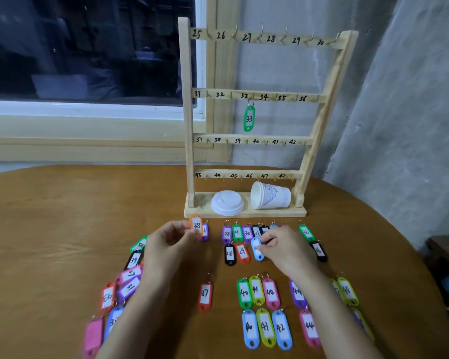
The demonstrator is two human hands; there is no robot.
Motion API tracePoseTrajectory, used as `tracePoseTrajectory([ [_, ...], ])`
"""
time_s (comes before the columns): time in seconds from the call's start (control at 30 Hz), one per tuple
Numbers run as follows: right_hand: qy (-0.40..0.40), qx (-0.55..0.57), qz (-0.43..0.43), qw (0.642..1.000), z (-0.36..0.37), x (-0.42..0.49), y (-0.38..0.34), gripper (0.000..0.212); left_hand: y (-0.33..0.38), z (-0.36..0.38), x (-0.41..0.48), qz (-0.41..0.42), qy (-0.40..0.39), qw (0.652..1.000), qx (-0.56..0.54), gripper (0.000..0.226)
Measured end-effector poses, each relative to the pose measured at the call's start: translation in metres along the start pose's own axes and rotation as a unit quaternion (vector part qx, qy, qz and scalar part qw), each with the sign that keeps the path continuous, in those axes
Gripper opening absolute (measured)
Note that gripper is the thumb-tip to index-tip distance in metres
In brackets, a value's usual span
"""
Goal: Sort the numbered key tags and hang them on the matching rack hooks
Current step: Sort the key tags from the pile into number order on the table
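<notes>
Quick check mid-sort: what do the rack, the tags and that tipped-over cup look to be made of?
Rack: pale bare wood, grain visible, handwritten numbers. Orange tag 38, held by the left hand, and the blue tag, pinched by the right hand: glossy coloured plastic with white paper-like inserts. Cup: probably paper, matte white with print.

Bare wood rack (pixel 189 104); glossy plastic tags (pixel 248 118); smooth wooden table (pixel 62 216).
</notes>
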State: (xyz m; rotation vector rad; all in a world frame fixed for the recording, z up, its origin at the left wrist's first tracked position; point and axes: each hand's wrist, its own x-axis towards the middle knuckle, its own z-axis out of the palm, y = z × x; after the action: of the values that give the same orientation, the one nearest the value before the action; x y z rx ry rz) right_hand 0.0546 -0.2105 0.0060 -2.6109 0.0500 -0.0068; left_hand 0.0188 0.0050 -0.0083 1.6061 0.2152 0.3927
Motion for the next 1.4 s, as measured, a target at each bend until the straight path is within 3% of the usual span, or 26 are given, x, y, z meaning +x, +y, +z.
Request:
tracePoseTrajectory([
  [0.17,-0.01,-0.001,-0.008,1.0,0.004,-0.003,-0.001,0.014,0.002,-0.001,-0.006,-0.007,-0.022,1.0,0.003,0.009],
  [0.23,0.022,0.012,-0.018,1.0,0.006,-0.006,0.0,0.013,0.003,-0.001,-0.008,-0.015,-0.034,0.999,-0.001,0.012],
  [0.33,0.072,0.119,-0.068,0.988,0.01,-0.013,-0.004,0.008,0.005,0.001,-0.011,-0.027,-0.047,0.998,-0.023,0.015],
  [0.4,0.031,0.217,-0.099,0.971,0.013,-0.019,-0.014,0.008,0.007,0.002,-0.014,-0.028,-0.056,0.997,-0.037,0.013],
  [0.5,-0.028,0.269,-0.118,0.955,0.019,-0.032,-0.03,0.01,0.01,0.003,-0.02,-0.028,-0.076,0.995,-0.054,0.012],
  [0.8,-0.022,0.336,-0.102,0.936,0.018,-0.05,-0.035,0.009,0.015,0.005,-0.034,-0.03,-0.137,0.99,-0.025,0.01],
  [0.97,0.013,0.376,-0.07,0.924,0.004,-0.058,-0.021,0.009,0.011,-0.019,-0.034,0.023,-0.05,0.996,0.077,0.01],
  [1.1,0.003,0.384,-0.063,0.921,0.001,-0.065,-0.016,0.013,0.007,-0.052,-0.03,0.059,0.019,0.981,0.184,0.011],
  [1.2,-0.012,0.374,-0.063,0.925,0.004,-0.069,-0.015,0.009,0.005,-0.066,-0.031,0.087,0.036,0.962,0.255,0.015],
  [1.4,-0.019,0.305,-0.069,0.95,0.015,-0.076,-0.016,0.006,0.004,-0.078,-0.044,0.058,0.005,0.946,0.319,0.023],
])
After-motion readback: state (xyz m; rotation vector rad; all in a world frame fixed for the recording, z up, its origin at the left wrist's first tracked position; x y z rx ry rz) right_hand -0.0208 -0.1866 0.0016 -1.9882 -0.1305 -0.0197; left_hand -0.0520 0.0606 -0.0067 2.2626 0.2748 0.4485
